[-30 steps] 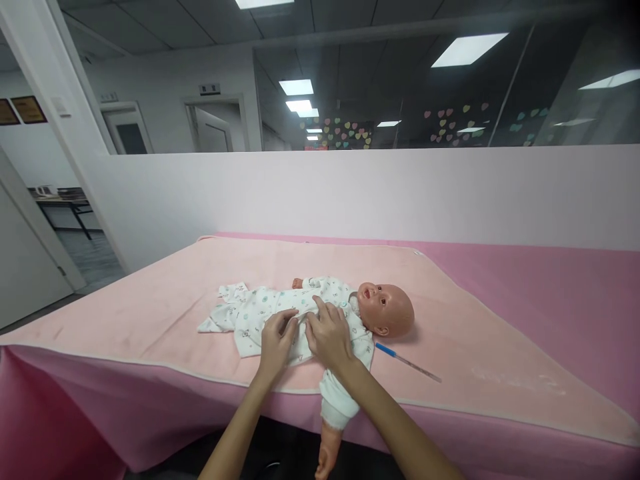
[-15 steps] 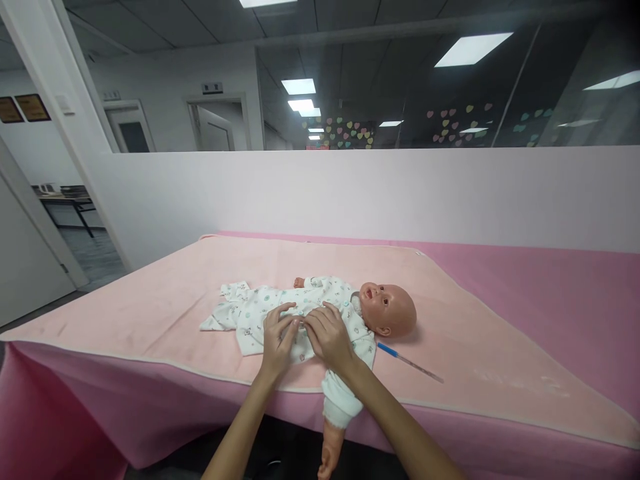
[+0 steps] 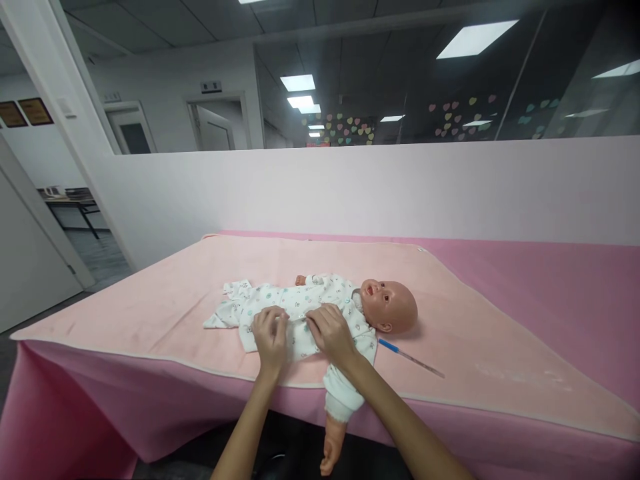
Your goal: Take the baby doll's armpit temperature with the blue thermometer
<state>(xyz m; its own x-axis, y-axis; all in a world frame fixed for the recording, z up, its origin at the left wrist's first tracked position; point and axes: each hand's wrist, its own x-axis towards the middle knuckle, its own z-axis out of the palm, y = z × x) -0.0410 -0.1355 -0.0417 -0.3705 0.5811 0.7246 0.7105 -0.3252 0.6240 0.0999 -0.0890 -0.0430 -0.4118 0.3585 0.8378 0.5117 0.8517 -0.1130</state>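
A baby doll lies on its back, head to the right, in a white printed romper. My left hand is over the romper's lower front, fingers curled together onto the cloth. Beside the doll's chest, my right hand pinches the romper's front edge between thumb and fingers. A narrow strip of cloth shows between the two hands. The doll's near arm hangs past the table edge, its sleeve bunched up. What is under my curled left fingers is mostly hidden.
A thin stick with a blue end lies near the doll's head. Under the doll is a peach mat over a pink tablecloth. Behind the table rises a white partition with glass above.
My hands have moved apart: the left has shifted left and its fingers have curled in, while the right stays near the same spot on the romper. The view has shifted slightly.
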